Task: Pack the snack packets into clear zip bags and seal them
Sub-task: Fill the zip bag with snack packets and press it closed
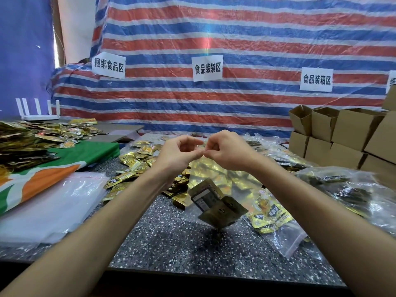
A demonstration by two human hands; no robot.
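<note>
Speckled bench [171, 243] before striped tarp [235, 39], empty bags [53, 202] stacked at left edge, loose gold packets [132, 166] mid-bench, left hand [180, 153] and right hand [225, 148] pinching the top of a clear zip bag [214, 179], hanging above bare front, cardboard boxes [342, 133] right

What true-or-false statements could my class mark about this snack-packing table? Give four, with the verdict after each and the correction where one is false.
1. Both the left hand and the right hand pinch the top edge of a clear zip bag. True.
2. The held bag is empty. False: dark snack packets sit in its bottom.
3. Open cardboard boxes are stacked at the right. True.
4. The flat pile of empty clear bags lies on the right of the table. False: it lies on the left, partly over a green and orange cloth.
</note>
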